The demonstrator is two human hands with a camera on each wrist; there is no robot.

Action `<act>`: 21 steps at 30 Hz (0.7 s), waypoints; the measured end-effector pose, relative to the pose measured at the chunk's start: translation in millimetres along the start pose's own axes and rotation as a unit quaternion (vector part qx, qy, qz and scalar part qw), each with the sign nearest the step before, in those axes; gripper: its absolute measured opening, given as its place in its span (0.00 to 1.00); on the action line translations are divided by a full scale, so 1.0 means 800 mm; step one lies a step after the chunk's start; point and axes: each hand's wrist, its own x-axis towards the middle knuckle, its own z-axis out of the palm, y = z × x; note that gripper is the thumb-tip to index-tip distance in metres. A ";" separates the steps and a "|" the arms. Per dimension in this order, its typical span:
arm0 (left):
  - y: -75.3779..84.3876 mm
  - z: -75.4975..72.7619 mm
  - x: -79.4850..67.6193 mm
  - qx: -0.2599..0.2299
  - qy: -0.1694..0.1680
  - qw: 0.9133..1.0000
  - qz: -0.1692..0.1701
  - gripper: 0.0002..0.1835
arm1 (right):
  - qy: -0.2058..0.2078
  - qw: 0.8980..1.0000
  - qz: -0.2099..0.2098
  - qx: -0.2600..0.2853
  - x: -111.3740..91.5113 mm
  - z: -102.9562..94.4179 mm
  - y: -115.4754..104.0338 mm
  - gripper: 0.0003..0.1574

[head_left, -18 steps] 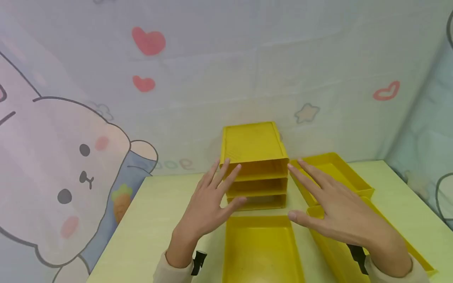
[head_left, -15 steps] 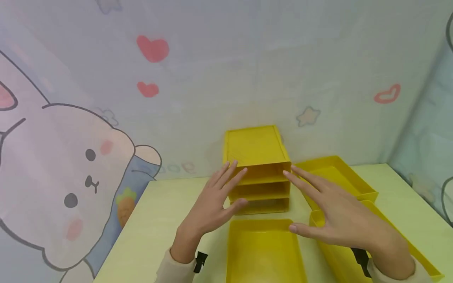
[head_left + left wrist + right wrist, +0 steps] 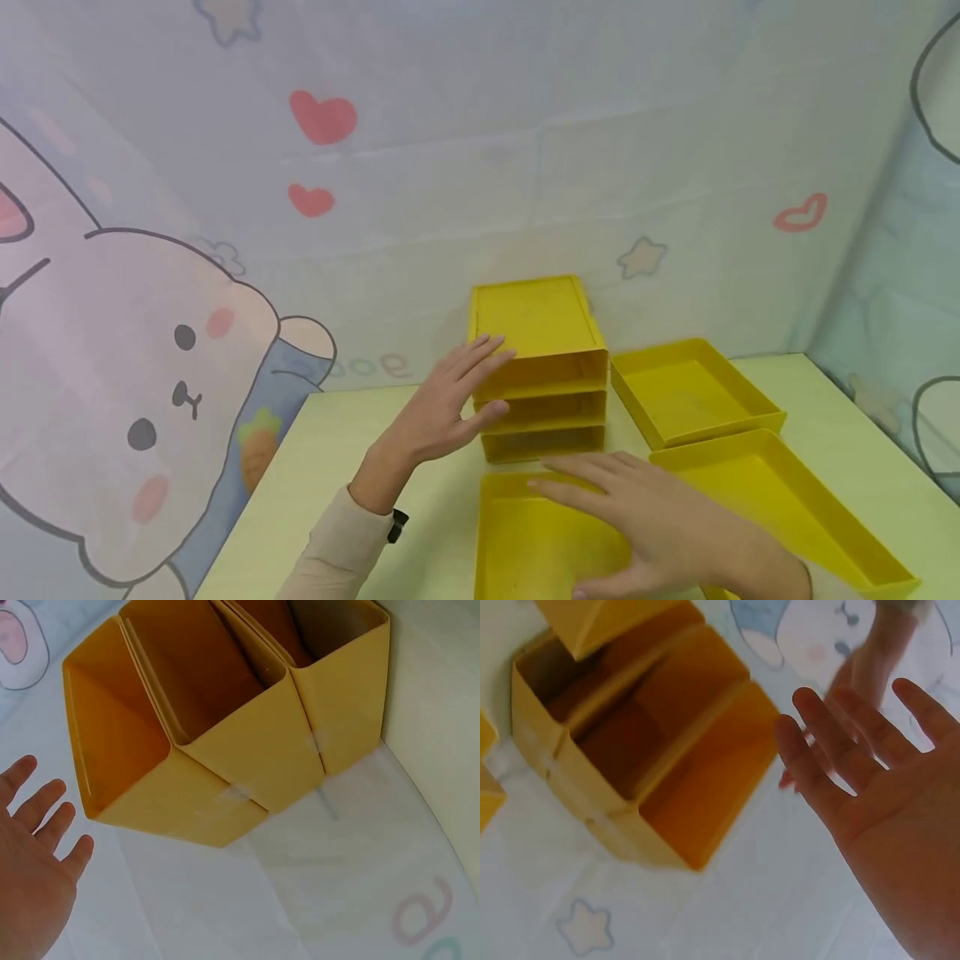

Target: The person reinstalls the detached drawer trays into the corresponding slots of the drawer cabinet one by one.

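Observation:
A yellow drawer cabinet [image 3: 538, 317] with three open slots stands at the back of the table; its slots look bare in the left wrist view [image 3: 225, 727]. My left hand [image 3: 442, 408], fingers spread, hovers in front of the cabinet's left side and holds nothing. Over the yellow drawer tray [image 3: 517, 542] in front of the cabinet is my right hand [image 3: 652, 517], slightly blurred, its fingers extended and nothing in its grasp. In the right wrist view the right palm [image 3: 907, 825] faces the camera beside the cabinet, with the left hand partly behind its fingers.
Two more yellow drawer trays lie to the right: a rear tray [image 3: 690, 392] by the wall and a front tray [image 3: 787, 508] close to it. A patterned cloth [image 3: 420, 208] hangs behind the pale table [image 3: 285, 492].
My right hand has moved down and left, from beside the cabinet to over the middle tray. The left hand has shifted only slightly, and the head view has moved a little.

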 end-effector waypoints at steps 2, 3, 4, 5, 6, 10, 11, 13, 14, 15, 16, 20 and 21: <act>-0.006 -0.003 0.002 -0.001 -0.002 1.000 0.000 0.41 | -0.033 0.999 0.000 0.021 -0.002 0.010 -0.006 0.54; -0.008 -0.005 0.002 0.001 -0.001 1.000 -0.001 0.42 | -0.052 0.998 0.004 0.035 -0.003 0.016 -0.010 0.53; -0.012 -0.006 0.001 0.003 0.000 1.000 -0.004 0.42 | -0.071 0.996 0.009 0.054 -0.002 0.021 -0.014 0.52; -0.016 -0.007 -0.001 0.004 0.002 1.000 -0.006 0.42 | -0.088 0.993 0.013 0.071 -0.001 0.027 -0.017 0.51; -0.019 -0.007 -0.002 0.003 0.004 1.000 -0.010 0.42 | -0.102 0.991 0.014 0.087 0.000 0.034 -0.020 0.50; -0.033 -0.002 0.003 -0.009 -0.004 1.000 -0.007 0.40 | -0.127 0.983 -0.017 0.128 0.003 0.061 -0.025 0.43; -0.036 0.001 0.008 -0.012 -0.011 1.000 -0.003 0.39 | -0.127 0.983 -0.029 0.126 0.002 0.066 -0.025 0.42; -0.040 0.006 0.017 -0.019 -0.024 1.000 0.004 0.37 | -0.132 0.983 -0.044 0.121 -0.002 0.073 -0.024 0.40; -0.042 0.007 0.022 -0.023 -0.030 0.999 0.005 0.37 | -0.135 0.983 -0.049 0.114 -0.004 0.075 -0.024 0.39; -0.043 0.009 0.026 -0.027 -0.035 0.999 0.004 0.37 | -0.139 0.983 -0.051 0.104 -0.006 0.076 -0.024 0.39; -0.045 0.009 0.030 -0.030 -0.037 0.999 0.004 0.38 | -0.145 0.983 -0.051 0.095 -0.007 0.077 -0.023 0.39; -0.053 0.010 0.044 -0.040 -0.031 0.999 -0.008 0.39 | -0.171 0.981 -0.048 0.076 -0.008 0.076 -0.024 0.39; -0.055 0.010 0.047 -0.042 -0.029 0.999 -0.010 0.38 | -0.171 0.982 -0.052 0.068 -0.007 0.077 -0.024 0.38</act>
